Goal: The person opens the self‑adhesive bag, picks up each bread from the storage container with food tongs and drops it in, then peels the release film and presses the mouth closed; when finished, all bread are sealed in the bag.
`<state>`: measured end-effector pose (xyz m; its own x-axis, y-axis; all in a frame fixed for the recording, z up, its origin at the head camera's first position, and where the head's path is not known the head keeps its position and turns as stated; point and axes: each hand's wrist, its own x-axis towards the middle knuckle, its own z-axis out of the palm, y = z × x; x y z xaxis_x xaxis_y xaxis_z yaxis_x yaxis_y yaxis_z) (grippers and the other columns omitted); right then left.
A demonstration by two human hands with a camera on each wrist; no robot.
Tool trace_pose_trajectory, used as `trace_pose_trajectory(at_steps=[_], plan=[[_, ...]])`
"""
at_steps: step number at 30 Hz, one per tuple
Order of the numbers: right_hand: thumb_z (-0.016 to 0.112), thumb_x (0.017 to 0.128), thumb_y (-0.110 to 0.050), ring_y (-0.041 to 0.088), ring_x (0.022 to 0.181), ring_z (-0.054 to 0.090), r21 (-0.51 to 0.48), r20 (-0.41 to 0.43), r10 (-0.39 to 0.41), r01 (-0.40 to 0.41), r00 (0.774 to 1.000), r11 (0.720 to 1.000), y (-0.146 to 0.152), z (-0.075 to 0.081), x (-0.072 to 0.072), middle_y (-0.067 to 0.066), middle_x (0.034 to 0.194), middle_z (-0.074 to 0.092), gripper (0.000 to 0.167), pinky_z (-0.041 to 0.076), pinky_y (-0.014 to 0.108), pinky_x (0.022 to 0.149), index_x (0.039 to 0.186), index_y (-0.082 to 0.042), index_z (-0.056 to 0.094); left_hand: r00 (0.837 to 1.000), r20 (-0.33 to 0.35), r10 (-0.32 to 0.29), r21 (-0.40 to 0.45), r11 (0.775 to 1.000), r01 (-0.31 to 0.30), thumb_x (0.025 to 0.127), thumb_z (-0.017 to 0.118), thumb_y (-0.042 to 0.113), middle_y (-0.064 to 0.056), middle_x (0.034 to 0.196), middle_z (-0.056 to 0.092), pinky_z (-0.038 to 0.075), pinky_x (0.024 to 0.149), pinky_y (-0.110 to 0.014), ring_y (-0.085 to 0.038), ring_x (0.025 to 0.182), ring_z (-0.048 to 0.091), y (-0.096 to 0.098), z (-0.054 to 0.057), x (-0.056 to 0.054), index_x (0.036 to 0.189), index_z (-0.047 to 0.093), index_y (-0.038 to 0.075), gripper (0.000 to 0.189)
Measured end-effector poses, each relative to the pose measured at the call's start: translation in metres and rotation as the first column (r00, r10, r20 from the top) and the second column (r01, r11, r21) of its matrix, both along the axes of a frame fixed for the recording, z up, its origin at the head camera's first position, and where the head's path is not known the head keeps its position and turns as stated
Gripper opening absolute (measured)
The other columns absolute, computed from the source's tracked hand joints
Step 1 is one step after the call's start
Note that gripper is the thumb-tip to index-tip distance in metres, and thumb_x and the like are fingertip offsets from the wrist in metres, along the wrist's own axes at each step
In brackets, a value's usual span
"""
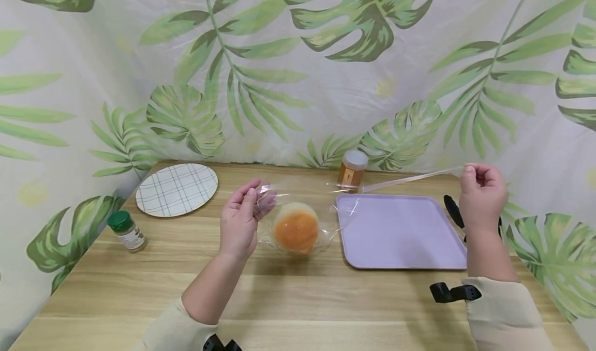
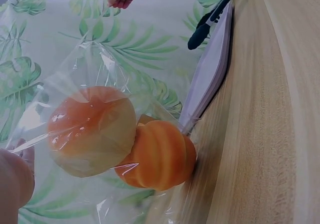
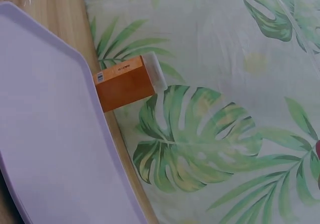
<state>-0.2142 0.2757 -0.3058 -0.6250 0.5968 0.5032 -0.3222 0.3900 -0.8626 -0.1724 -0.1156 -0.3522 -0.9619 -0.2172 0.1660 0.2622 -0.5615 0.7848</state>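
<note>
My left hand (image 1: 238, 222) grips the left edge of a clear plastic bag (image 1: 327, 227), thumb against fingers. Inside the bag is a round golden bun (image 1: 296, 231), held above the table. The left wrist view shows the bun (image 2: 92, 131) with a second, grooved orange bread (image 2: 162, 154) behind it; whether that one is in the bag I cannot tell. Out to the right and raised, my right hand (image 1: 484, 198) pinches the end of a narrow clear plastic strip (image 1: 410, 179), stretched taut from the bag's upper right corner.
A lilac tray (image 1: 400, 232) lies right of the bag, with black tongs (image 1: 453, 211) beyond it, partly behind my right hand. An amber jar (image 1: 352, 171) stands at the table's back. Leftward are a checked oval plate (image 1: 177, 189) and a green-capped shaker (image 1: 127, 231).
</note>
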Motion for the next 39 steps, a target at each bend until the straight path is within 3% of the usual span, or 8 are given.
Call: trace_pose_trajectory(at_steps=[9,14,21,27,32,39], plan=[[0.059,0.092,-0.015,0.000,0.073,0.045,-0.040,-0.027,-0.052,0.051,0.998,0.998,0.010,0.000,0.004,-0.017,0.075,0.050,0.029,0.038,0.013,0.067,0.071,-0.034,0.055,0.999,0.033,0.009,-0.006,1.000,-0.008,0.104,0.043,0.007,0.005,0.093,0.076,0.062,0.075,-0.023,-0.009,0.082,0.074,0.004,-0.003,-0.002,0.107,0.064,0.013,0.023],[0.059,0.092,-0.014,0.000,0.072,0.046,-0.036,0.000,-0.070,0.070,0.998,0.997,0.023,0.003,0.012,-0.019,0.072,0.052,0.030,0.039,0.011,0.066,0.071,-0.035,0.057,0.999,0.050,0.014,-0.010,1.000,-0.013,0.104,0.044,0.009,0.005,0.097,0.077,0.061,0.076,-0.022,-0.011,0.088,0.074,0.004,-0.004,-0.004,0.109,0.064,0.012,0.021],[0.060,0.092,-0.012,-0.004,0.077,0.049,0.120,0.071,-0.073,0.064,0.995,0.991,0.043,0.008,0.047,-0.025,0.077,0.055,0.029,0.040,0.010,0.071,0.074,-0.035,0.062,0.999,0.036,0.011,-0.014,1.000,-0.011,0.104,0.045,0.009,0.004,0.099,0.076,0.061,0.075,-0.021,-0.013,0.091,0.074,0.002,-0.004,-0.003,0.106,0.066,0.014,0.022],[0.061,0.094,-0.010,-0.001,0.070,0.048,0.055,0.263,-0.066,0.053,0.963,0.997,0.052,0.006,0.085,-0.020,0.074,0.057,0.021,0.041,0.004,0.059,0.077,-0.023,0.066,1.000,-0.008,0.021,-0.040,0.999,-0.021,0.103,0.050,0.015,0.004,0.103,0.076,0.061,0.077,-0.021,-0.012,0.092,0.074,0.002,-0.004,-0.003,0.111,0.065,0.010,0.017],[0.061,0.095,-0.012,0.000,0.063,0.047,0.036,0.361,-0.070,0.061,0.930,0.997,0.057,-0.020,0.106,-0.020,0.069,0.057,0.023,0.041,0.006,0.051,0.077,-0.027,0.065,0.996,-0.087,0.005,-0.040,0.999,-0.009,0.101,0.055,0.019,0.003,0.105,0.076,0.061,0.078,-0.022,-0.011,0.091,0.074,0.002,-0.005,-0.001,0.115,0.064,0.008,0.020],[0.062,0.093,-0.010,-0.007,0.064,0.046,0.123,0.317,-0.138,0.104,0.938,0.987,0.066,-0.079,0.114,-0.032,0.070,0.054,0.033,0.038,0.003,0.053,0.075,-0.037,0.061,1.000,0.008,0.016,-0.026,1.000,-0.015,0.103,0.048,0.012,0.005,0.100,0.076,0.061,0.079,-0.022,-0.013,0.092,0.074,0.004,-0.003,-0.004,0.109,0.066,0.012,0.019]])
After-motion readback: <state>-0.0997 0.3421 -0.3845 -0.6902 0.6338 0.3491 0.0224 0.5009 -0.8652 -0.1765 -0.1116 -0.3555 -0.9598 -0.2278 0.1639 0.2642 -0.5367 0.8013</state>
